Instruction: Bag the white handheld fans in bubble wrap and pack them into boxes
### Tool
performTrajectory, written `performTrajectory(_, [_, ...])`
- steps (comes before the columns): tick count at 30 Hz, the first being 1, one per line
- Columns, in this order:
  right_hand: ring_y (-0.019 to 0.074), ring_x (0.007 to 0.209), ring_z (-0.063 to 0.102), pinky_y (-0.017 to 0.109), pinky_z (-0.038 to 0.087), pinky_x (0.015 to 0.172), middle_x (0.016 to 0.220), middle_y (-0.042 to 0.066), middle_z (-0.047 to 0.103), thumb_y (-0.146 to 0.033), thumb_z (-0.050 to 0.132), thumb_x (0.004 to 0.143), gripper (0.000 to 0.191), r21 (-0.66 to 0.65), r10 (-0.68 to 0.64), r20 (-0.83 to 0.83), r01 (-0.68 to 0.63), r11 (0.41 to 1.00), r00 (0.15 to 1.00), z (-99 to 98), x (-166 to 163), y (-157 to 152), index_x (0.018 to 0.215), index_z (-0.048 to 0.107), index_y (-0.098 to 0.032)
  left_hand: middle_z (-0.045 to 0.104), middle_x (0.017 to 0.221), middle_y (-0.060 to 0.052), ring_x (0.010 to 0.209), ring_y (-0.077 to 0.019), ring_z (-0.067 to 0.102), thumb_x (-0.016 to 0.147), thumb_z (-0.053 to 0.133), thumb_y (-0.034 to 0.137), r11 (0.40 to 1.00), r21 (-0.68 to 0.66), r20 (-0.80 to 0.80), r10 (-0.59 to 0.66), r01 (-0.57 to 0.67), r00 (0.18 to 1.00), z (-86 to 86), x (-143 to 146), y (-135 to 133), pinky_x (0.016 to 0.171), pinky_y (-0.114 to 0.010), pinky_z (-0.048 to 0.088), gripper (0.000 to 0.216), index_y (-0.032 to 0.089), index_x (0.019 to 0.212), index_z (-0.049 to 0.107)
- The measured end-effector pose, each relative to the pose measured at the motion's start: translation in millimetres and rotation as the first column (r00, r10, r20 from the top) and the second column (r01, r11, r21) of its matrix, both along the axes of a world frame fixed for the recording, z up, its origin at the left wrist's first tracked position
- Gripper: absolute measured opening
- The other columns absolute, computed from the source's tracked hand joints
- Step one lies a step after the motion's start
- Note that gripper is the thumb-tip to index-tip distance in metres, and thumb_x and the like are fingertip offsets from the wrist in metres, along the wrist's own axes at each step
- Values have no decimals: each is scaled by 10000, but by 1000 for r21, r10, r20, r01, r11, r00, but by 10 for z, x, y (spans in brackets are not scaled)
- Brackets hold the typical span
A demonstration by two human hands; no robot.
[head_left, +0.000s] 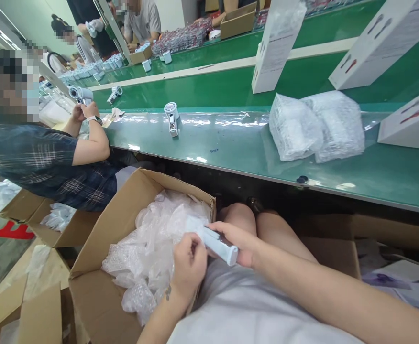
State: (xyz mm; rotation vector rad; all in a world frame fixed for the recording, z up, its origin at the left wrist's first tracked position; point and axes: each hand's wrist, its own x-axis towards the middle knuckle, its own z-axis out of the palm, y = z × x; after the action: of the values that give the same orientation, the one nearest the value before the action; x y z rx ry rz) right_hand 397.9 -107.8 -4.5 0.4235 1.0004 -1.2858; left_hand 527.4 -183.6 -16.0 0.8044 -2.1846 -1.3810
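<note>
My right hand (240,241) is closed round a light-blue handheld device (218,246), its handle end pointing toward me. The device's far end (195,224) looks blurred against the clear bubble-wrap bags. My left hand (190,260) is beside it with curled fingers, pinching what appears to be a bubble-wrap bag; the grip is partly hidden. Below and left of my hands, a cardboard box (105,239) by my lap holds a heap of bubble-wrap bags (148,248). A similar light-blue device (172,119) with a round head lies on the green bench.
Two bubble-wrapped bundles (315,126) sit on the green bench (224,150), near several white printed boxes (385,40). At left, a co-worker in a plaid shirt (51,157) holds another device (81,93). More open cartons (57,220) stand on the floor behind.
</note>
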Motion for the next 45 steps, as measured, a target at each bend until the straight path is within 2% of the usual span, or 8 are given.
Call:
performTrajectory(11, [90,549,425,189,354,510,567,-32,506,-192,637,726,197,-105,85,-683,-213,971,725,560,-517,13,571,516,-181,518,571,52,499,-85,474,809,603,221,972,171,-212,197,-162,957,393,-55,-541,501,-189,386,211,183,1015,624])
performTrajectory(16, [217,669,614,372,516,624,706,66,598,-671,456,781,518,-183,187,7,-182,966,982,420,-474,-12,762,578,-168,623,706,17,571,-107,562,810,566,144,992,49,-460,-81,117,884,675,-421,-361,532,-203,443,227,230,1010,630])
performTrajectory(22, [151,690,613,248,494,643,848,22,652,-240,773,576,556,-493,36,-295,-184,850,955,498,-690,8,1082,556,-166,657,674,-24,594,-157,613,822,532,147,510,-335,-212,-860,793,464,1035,-816,-427,602,-270,488,171,206,929,651])
performTrajectory(26, [216,737,626,324,508,651,945,47,651,-291,671,706,688,-119,-65,-880,-85,989,470,657,-1350,-7,1327,381,-222,648,765,-37,735,-173,617,874,535,373,975,-212,-328,-2,-71,945,972,-1558,-1260,718,-291,492,211,192,842,640])
performTrajectory(31, [352,999,607,485,479,869,1113,214,612,-221,510,814,594,228,281,-938,249,941,-203,439,-2082,-231,1369,360,-71,576,1209,-237,1125,-307,568,757,687,450,881,-340,230,418,-330,879,749,-2741,-2033,913,-374,436,470,97,1057,604])
performTrajectory(38, [440,1356,276,639,285,1048,1405,298,360,-234,523,838,493,79,242,-818,314,946,-522,277,-1988,-330,1283,468,-30,666,863,-116,908,-246,619,864,535,378,887,-340,234,402,-313,885,635,-2670,-2014,759,-295,427,248,156,798,622])
performTrajectory(40, [366,1291,402,571,363,1028,1356,229,445,-362,548,864,468,-86,-32,-939,145,986,-343,371,-1699,-436,1262,474,-126,617,725,-43,764,-186,589,877,516,402,897,-319,88,349,-306,933,629,-2265,-1729,683,-261,416,282,167,751,609])
performTrajectory(45, [195,855,623,337,524,739,954,43,622,-585,655,768,500,-456,-283,-633,-51,889,721,441,-879,-790,1079,491,-229,577,750,-21,746,-154,542,841,618,369,880,-445,-126,120,-165,985,380,-1014,-804,709,-262,437,194,177,811,623])
